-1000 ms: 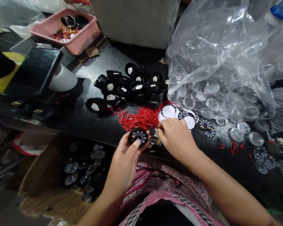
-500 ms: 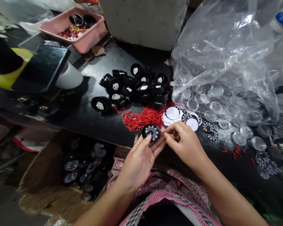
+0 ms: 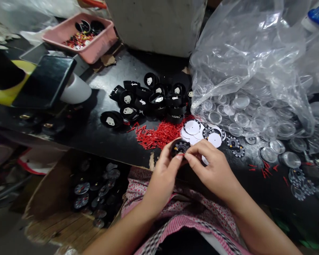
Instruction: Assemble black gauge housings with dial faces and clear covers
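Note:
My left hand (image 3: 163, 173) is closed around a round black gauge (image 3: 180, 146) with a printed dial, its thumb at the near rim. My right hand (image 3: 210, 161) pinches a small red pointer (image 3: 181, 154) against the front of the dial, the fingertips of both hands nearly meeting. Just beyond lies a heap of red pointers (image 3: 159, 134). Beside it are loose dial discs (image 3: 192, 126), some white side up, others showing black printed faces. Farther back sits a cluster of black gauge housings (image 3: 156, 99) with pale metal pieces inside.
A clear plastic bag (image 3: 250, 71) spills transparent round covers (image 3: 241, 120) on the right. A pink bin (image 3: 98, 46) of small parts and a phone (image 3: 46, 81) leaning on a white cup (image 3: 78, 90) stand left. Below the table edge, a cardboard box (image 3: 42, 205) holds finished-looking gauges (image 3: 82, 188).
The left hand has turned and shifted right, tilting the gauge. My right hand has brought the red pointer from beside the gauge onto its dial. The view has shifted slightly.

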Demonstrator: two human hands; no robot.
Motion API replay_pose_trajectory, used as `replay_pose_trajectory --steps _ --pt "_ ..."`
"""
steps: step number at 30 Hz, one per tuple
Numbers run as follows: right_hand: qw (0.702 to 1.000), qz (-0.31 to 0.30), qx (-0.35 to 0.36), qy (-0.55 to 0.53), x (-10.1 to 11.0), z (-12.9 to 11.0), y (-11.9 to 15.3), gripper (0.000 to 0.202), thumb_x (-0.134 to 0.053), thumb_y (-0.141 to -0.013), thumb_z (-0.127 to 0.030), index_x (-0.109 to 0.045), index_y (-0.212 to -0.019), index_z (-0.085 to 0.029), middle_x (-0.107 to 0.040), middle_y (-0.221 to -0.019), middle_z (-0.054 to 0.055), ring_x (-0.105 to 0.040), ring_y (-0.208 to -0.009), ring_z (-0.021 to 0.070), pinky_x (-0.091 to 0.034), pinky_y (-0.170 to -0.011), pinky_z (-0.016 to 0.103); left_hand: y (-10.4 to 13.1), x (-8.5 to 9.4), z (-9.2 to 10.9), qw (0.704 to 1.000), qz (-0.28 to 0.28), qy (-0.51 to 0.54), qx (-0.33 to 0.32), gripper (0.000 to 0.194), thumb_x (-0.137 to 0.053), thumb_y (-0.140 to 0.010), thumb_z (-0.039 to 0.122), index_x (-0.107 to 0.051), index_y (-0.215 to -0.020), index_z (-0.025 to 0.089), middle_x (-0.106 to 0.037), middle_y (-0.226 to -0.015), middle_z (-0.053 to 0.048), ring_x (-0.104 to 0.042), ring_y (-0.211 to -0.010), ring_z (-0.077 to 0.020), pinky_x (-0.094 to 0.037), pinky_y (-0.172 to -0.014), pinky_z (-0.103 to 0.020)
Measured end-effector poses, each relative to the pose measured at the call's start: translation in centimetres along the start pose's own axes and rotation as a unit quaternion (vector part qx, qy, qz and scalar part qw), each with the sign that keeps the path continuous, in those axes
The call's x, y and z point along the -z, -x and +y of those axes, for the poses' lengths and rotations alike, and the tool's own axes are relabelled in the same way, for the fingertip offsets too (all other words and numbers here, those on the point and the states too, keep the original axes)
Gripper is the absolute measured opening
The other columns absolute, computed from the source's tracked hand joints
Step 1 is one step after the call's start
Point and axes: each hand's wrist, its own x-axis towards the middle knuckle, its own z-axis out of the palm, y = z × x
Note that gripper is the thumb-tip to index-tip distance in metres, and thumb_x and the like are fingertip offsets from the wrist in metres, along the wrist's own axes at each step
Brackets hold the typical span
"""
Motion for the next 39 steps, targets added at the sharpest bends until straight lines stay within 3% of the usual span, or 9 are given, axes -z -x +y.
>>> replay_pose_trajectory --steps 3,6,13,21,26,29,31,35,39 --pt "0.999 0.005 -0.004 0.043 -0.1 0.1 0.1 0.011 -0.055 -0.093 -0.022 -0.060 -0.082 -0.021 -0.059 -0.082 0.002 -0.055 -0.080 0.0176 -0.041 -0.075 0.034 -0.1 -0.3 -0.5 0.997 -0.048 -0.052 -0.016 0.026 -0.062 -0.090 0.031 -0.063 -0.116 0.030 -0.068 -0.120 0.000 -0.060 -0.118 -0.0228 -0.042 -0.108 -0.037" --pt "0.998 -0.008 -0.002 0.066 0.0 0.0 0.1 0.013 -0.054 -0.093 -0.022 -0.058 -0.082 -0.021 -0.058 -0.082 0.002 -0.054 -0.080 0.0180 -0.040 -0.074 0.034 0.3 -0.5 -0.3 0.993 -0.054 -0.095 -0.041 0.027 -0.060 -0.092 0.030 -0.062 -0.118 0.028 -0.068 -0.121 -0.001 -0.060 -0.118 -0.0222 -0.043 -0.106 -0.035" --pt "0.999 -0.013 -0.005 0.051 0.5 -0.5 0.6 0.016 -0.053 -0.094 -0.022 -0.058 -0.079 -0.022 -0.060 -0.078 0.002 -0.055 -0.076 0.0178 -0.041 -0.070 0.032 0.9 -0.5 0.8 0.988 -0.029 -0.129 -0.084 0.021 -0.066 -0.086 0.024 -0.067 -0.107 0.025 -0.071 -0.109 -0.002 -0.064 -0.109 -0.0223 -0.048 -0.097 -0.031" --pt "0.999 0.013 -0.031 0.040 -0.5 -1.1 1.7 0.019 -0.051 -0.095 -0.021 -0.052 -0.076 -0.022 -0.060 -0.074 0.001 -0.054 -0.071 0.0168 -0.038 -0.065 0.030 1.4 -0.2 0.6 0.975 0.007 -0.180 -0.128 0.028 -0.070 -0.081 0.016 -0.072 -0.105 0.029 -0.073 -0.108 0.001 -0.066 -0.106 -0.0217 -0.045 -0.101 -0.030" --pt "0.998 -0.005 -0.025 0.057 0.1 -0.7 1.2 0.024 -0.057 -0.090 -0.022 -0.049 -0.067 -0.021 -0.055 -0.066 -0.001 -0.050 -0.064 0.0147 -0.035 -0.061 0.030 0.8 -0.1 1.1 0.990 -0.038 -0.130 -0.035 0.023 -0.067 -0.084 0.023 -0.071 -0.106 0.028 -0.073 -0.113 -0.002 -0.066 -0.109 -0.0236 -0.047 -0.101 -0.034" --pt "0.993 -0.001 0.051 0.110 0.6 -0.3 0.6 0.006 -0.056 -0.091 -0.018 -0.061 -0.088 -0.018 -0.062 -0.079 0.002 -0.055 -0.073 0.0166 -0.038 -0.071 0.032 0.5 0.2 1.1 0.995 -0.065 -0.078 0.025 0.033 -0.069 -0.084 0.026 -0.069 -0.116 0.029 -0.069 -0.125 -0.003 -0.061 -0.120 -0.0261 -0.044 -0.107 -0.037" --pt "0.981 0.003 0.093 0.168 0.6 0.0 0.2 0.011 -0.054 -0.091 -0.015 -0.063 -0.097 -0.015 -0.065 -0.087 0.006 -0.057 -0.080 0.0192 -0.037 -0.076 0.035 0.4 0.4 1.1 0.994 -0.072 -0.082 0.026 0.038 -0.070 -0.084 0.028 -0.067 -0.121 0.030 -0.066 -0.132 -0.002 -0.056 -0.127 -0.0260 -0.041 -0.110 -0.036" --pt "0.956 0.001 0.138 0.258 0.3 0.3 -0.2 0.014 -0.051 -0.091 -0.015 -0.063 -0.086 -0.013 -0.065 -0.081 0.007 -0.056 -0.078 0.0213 -0.035 -0.075 0.037 0.6 0.5 0.7 0.986 -0.050 -0.158 0.012 0.038 -0.067 -0.086 0.039 -0.067 -0.123 0.032 -0.062 -0.139 0.001 -0.049 -0.135 -0.0250 -0.038 -0.114 -0.034" --pt "0.962 0.008 0.106 0.251 -0.1 -0.3 -0.5 0.014 -0.049 -0.088 -0.014 -0.061 -0.081 -0.015 -0.064 -0.077 0.005 -0.056 -0.075 0.0191 -0.038 -0.075 0.034 0.7 0.1 -0.4 0.985 -0.030 -0.165 0.038 0.040 -0.052 -0.094 0.045 -0.063 -0.129 0.028 -0.066 -0.133 -0.004 -0.060 -0.124 -0.0285 -0.051 -0.104 -0.041"
